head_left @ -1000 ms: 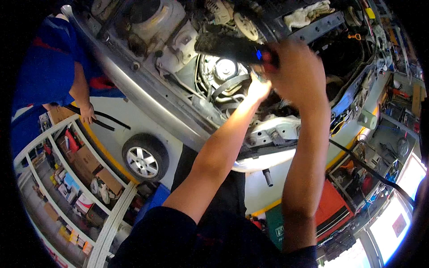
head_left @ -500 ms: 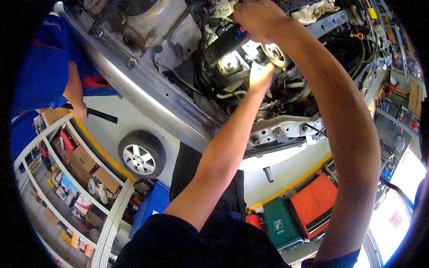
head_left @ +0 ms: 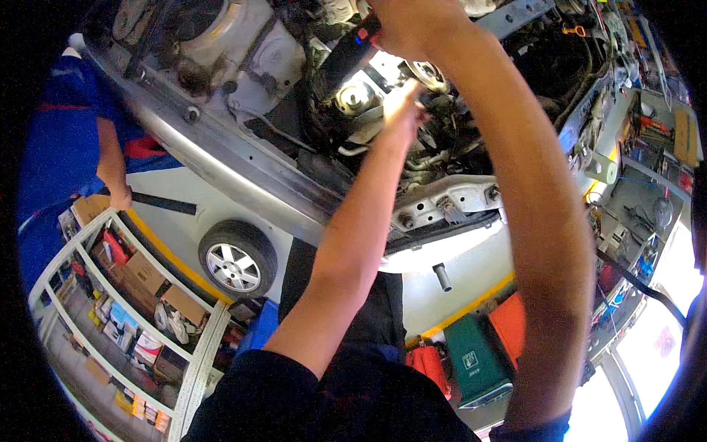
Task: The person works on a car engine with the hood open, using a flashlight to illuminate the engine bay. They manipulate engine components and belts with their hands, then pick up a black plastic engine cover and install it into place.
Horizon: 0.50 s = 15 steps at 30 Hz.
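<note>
High over an open engine bay, my right hand is closed around a black work lamp with a small blue light and a red part. Its beam falls on a bright round pulley and on a second grooved pulley. Just below that second pulley is my left hand, reaching down among the engine parts. Glare and blur hide most of its fingers, so what they touch or hold cannot be made out. A metal crossmember runs along the bay's near side.
A silver fender edges the bay on the left. Beyond it a co-worker in blue grips a dark flat bar. A loose wheel, a shelf rack, a green case and a red tool chest stand nearby.
The whole view has shifted, so the engine bay and both my arms sit further left. Fingers now show at the right side of my left hand. The lamp stays in my right hand.
</note>
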Tool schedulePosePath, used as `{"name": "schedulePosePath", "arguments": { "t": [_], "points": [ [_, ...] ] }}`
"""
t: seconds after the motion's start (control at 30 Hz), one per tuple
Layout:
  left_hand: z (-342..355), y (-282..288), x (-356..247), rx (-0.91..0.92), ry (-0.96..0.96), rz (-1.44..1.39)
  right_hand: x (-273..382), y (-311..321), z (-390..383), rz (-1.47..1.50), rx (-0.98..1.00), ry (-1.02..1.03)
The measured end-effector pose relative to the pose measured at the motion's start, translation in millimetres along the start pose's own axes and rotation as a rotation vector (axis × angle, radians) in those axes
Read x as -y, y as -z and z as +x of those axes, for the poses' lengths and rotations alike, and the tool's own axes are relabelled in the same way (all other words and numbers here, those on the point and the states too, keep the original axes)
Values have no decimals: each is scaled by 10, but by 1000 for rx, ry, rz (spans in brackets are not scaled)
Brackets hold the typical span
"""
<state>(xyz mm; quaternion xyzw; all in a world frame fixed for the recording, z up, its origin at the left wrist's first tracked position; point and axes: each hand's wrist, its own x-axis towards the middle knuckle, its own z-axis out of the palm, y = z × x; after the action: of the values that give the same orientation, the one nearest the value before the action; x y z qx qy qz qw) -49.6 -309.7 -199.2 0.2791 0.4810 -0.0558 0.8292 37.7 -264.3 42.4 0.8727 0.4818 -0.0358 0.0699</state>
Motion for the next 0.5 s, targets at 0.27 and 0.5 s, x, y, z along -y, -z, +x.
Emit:
{"name": "schedulePosePath", "arguments": {
  "t": [0.27, 0.5],
  "points": [
    [272, 253, 624, 156, -467, 480, 383, -514, -1512, 723, -792, -513],
    [330, 263, -112, 49, 142, 49, 409, -1230, -2546, 727, -580, -656]
  ]
}}
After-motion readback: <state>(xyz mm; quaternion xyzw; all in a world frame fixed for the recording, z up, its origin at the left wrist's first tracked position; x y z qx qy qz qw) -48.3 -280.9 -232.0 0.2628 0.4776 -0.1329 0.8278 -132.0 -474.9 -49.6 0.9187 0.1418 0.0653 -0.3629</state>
